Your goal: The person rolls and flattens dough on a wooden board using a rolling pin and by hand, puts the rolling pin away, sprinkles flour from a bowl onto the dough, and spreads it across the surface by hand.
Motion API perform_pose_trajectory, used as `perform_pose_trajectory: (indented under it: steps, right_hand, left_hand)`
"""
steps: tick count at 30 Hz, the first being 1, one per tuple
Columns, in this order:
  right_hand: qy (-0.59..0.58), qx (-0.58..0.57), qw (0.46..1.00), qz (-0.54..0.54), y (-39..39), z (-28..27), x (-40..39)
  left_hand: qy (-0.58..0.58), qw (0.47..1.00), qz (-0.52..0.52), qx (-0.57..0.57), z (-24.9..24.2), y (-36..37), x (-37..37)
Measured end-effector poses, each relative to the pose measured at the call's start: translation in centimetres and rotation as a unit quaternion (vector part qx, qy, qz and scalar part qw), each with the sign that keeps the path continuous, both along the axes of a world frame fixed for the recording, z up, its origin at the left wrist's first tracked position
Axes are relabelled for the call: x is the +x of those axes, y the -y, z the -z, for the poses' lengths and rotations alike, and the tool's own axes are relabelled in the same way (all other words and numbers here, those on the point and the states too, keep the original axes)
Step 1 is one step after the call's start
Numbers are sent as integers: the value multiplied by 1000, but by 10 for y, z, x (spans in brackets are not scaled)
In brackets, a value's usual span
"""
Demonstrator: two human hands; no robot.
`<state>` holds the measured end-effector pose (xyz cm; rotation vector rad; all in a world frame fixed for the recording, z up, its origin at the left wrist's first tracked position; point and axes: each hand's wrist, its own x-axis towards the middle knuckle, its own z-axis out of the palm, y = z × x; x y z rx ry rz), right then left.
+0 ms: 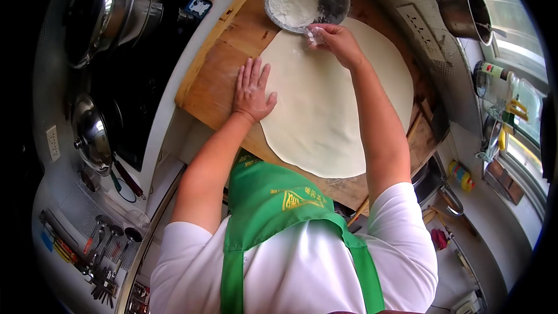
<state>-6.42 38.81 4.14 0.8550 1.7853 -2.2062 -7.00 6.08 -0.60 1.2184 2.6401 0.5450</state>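
A large, thin sheet of rolled dough point(325, 104) covers much of the wooden board point(203, 81). My left hand point(251, 90) lies flat with fingers stretched out, across the board and the left edge of the dough. Over the far edge of the dough, my right hand point(336, 42) is closed, with white flour point(314, 36) at its fingertips. Just beyond it stands a metal bowl point(336, 0) with a heap of flour inside. White dust clings to the bowl's inner wall.
On the left are a black stove point(168, 52), a large steel pot point(125, 11) and a lidded pan point(93, 134). Ladles point(116, 232) hang lower left. At right are a power strip point(419, 30), a metal pot point(465, 13), bottles point(494, 84) and a sink point(427, 180).
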Motion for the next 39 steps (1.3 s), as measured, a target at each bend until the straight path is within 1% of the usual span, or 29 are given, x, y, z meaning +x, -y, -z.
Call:
perform_pose_trajectory:
  steps: [3,7,9,11,12,13,15,17,18,20,21,23,24,25,27,28,29,30,31,32,33,35,36,37,38,39]
  right_hand:
    - [-22,-13,999,41,-14,-10,-3]
    - [-30,-2,999,27,-16,-24,-16]
    - [-12,21,1000,15,-13,-24,-21]
    - [-19,24,1000,7,-6,-24,-18]
    - [-25,28,999,1,-6,-25,-22]
    - [-32,28,999,7,-6,-28,-25]
    - [-13,37,999,-14,-3,-32,-22]
    - [-5,42,999,-15,-2,-33,-16]
    - [-6,15,1000,-4,-1,-33,-10]
    - [14,-28,999,24,-1,-24,2]
    - [16,-28,999,30,-3,-17,12]
    - [56,-24,994,86,-12,-4,32]
    - [61,-20,988,139,-19,2,44]
    - [62,-19,987,145,-30,7,59]
    - [1,-92,950,299,-54,11,97]
    - [-10,-87,933,349,-65,12,113]
    - [-20,-82,913,400,-76,15,133]
    - [-44,-94,897,430,-94,33,157]
    - [-44,-90,893,440,-95,33,166]
    - [-55,-89,872,478,-95,34,174]
    - [-66,-89,850,515,-95,35,179]
    - [-71,-101,862,491,-75,37,159]
    - [-68,-110,867,481,-53,27,135]
    - [-72,-132,884,442,-33,24,112]
    - [-49,-144,901,406,-10,20,85]
    - [-54,-160,918,358,12,31,63]
  left_hand:
    - [-11,1000,-1,5,1,-2,0]
    - [-29,999,-3,-17,3,-1,3]
    - [-27,1000,-1,-7,4,-2,1]
    - [-30,1000,-1,0,5,-4,-6]
    - [-42,986,-95,134,9,-15,-22]
    - [-48,946,-180,264,14,-26,-41]
    - [-89,920,-235,301,-14,-55,-106]
    - [99,893,-200,391,-38,-82,-152]
    - [100,893,-198,392,-51,-91,-167]
    - [118,925,-260,250,-66,-107,-190]
    - [122,926,-254,249,-61,-111,-200]
    - [114,953,-249,130,-51,-121,-222]
    - [130,939,-278,153,-48,-129,-224]
    - [132,940,-273,153,-46,-137,-223]
    - [211,908,-305,195,-43,-152,-222]
    - [249,893,-305,216,-25,-162,-230]
    - [253,896,-297,214,-24,-171,-230]
    - [291,875,-324,212,-24,-184,-225]
    - [328,852,-350,210,-37,-198,-216]
    - [390,806,-363,258,-50,-206,-204]
    - [394,808,-356,256,-48,-211,-201]
    - [383,806,-369,259,-42,-212,-203]
    - [382,810,-364,257,-31,-206,-207]
    - [364,814,-351,285,-11,-194,-215]
    - [344,819,-336,313,7,-185,-222]
    - [325,822,-322,340,14,-183,-224]
